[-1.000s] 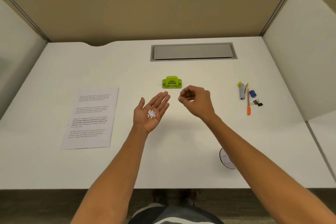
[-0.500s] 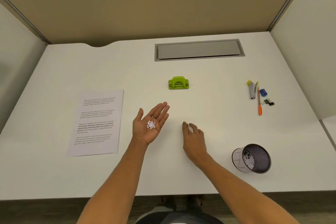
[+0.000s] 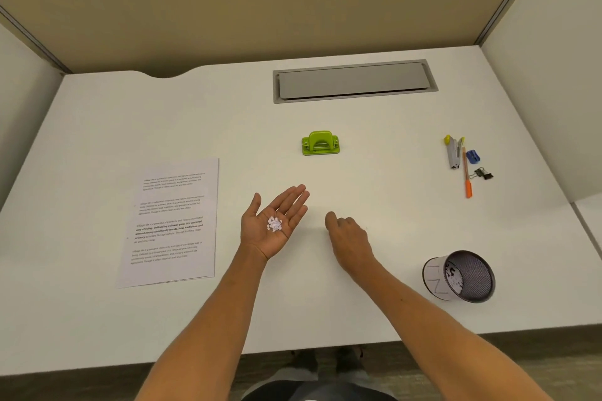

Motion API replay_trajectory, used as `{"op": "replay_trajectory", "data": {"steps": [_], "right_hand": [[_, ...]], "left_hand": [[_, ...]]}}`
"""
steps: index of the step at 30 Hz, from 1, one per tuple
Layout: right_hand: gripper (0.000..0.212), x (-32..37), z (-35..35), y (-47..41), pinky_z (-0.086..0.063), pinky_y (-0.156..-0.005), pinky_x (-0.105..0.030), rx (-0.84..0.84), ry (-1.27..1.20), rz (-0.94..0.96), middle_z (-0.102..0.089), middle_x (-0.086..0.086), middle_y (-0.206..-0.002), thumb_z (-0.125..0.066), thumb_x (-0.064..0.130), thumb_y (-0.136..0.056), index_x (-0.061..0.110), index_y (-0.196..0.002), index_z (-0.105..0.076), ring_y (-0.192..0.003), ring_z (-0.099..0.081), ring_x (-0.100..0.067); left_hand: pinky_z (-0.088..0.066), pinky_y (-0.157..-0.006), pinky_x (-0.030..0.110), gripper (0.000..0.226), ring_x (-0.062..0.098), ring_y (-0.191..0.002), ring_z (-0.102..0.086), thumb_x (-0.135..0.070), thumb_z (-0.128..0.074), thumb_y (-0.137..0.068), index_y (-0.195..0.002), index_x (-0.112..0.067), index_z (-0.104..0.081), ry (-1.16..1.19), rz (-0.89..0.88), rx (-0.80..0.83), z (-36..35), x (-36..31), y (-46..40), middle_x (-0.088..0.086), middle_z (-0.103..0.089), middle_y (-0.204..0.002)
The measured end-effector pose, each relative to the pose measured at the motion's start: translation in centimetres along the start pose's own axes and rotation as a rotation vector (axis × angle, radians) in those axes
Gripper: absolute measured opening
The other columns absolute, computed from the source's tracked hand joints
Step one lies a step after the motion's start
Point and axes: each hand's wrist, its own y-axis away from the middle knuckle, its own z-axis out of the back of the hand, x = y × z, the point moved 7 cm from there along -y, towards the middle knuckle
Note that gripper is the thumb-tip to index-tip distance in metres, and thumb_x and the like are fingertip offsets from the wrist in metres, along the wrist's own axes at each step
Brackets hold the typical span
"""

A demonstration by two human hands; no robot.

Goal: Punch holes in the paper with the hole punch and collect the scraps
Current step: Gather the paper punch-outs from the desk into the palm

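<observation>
My left hand point(image 3: 272, 225) lies palm up above the white desk point(image 3: 97, 319), fingers straight, carrying a small heap of white paper scraps point(image 3: 274, 225). My right hand point(image 3: 350, 238) is palm down just right of it, fingertips curled down onto the desk; what they touch is hidden. The green hole punch point(image 3: 321, 143) stands farther back at the desk's middle. A printed paper sheet point(image 3: 172, 221) lies flat to the left. A mesh cup point(image 3: 462, 277) with scraps inside stands at the front right.
A stapler point(image 3: 452, 153), orange pen point(image 3: 466, 176), blue sharpener point(image 3: 473, 156) and black binder clip point(image 3: 483, 173) lie at the right. A grey cable hatch point(image 3: 355, 81) is set into the back of the desk. Partition walls enclose three sides.
My right hand dropped from near the hole punch down to the desk beside my left hand, and its fingers have curled a little more. The left palm kept still with the scraps.
</observation>
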Motion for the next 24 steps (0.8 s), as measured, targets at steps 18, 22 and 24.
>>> {"op": "replay_trajectory", "data": {"steps": [18,22,24], "right_hand": [[0.018,3.5,10.0,0.0,-0.059,-0.07,-0.034,-0.219,-0.696,0.007,-0.072,0.005,-0.089,-0.061,0.01,-0.084,0.024,-0.096,-0.063,-0.082,-0.068,-0.012],[0.018,-1.8,11.2,1.0,-0.056,-0.064,-0.019,-0.464,-0.923,-0.15,-0.074,0.009,-0.084,-0.066,0.002,-0.083,0.017,-0.091,-0.072,-0.079,-0.07,-0.005],[0.013,-5.7,10.4,2.1,-0.06,-0.072,-0.028,-0.553,-0.966,-0.334,-0.076,0.001,-0.087,-0.067,0.001,-0.084,0.009,-0.092,-0.075,-0.079,-0.072,-0.012]], "left_hand": [[-0.023,-0.121,0.052,0.12,0.038,-0.147,-0.03,-0.084,-0.06,-0.068,-0.148,0.002,-0.036,0.012,0.297,0.316,-4.7,4.3,-1.6,0.024,-0.033,-0.157],[-0.032,-0.115,0.056,0.111,0.041,-0.143,-0.036,-0.08,-0.062,-0.071,-0.144,0.002,-0.044,0.01,0.284,0.312,-5.2,4.2,-2.1,0.023,-0.044,-0.15],[-0.03,-0.117,0.057,0.108,0.042,-0.143,-0.035,-0.078,-0.063,-0.072,-0.143,0.001,-0.045,0.008,0.267,0.298,-4.8,3.7,-2.3,0.022,-0.043,-0.151]]}}
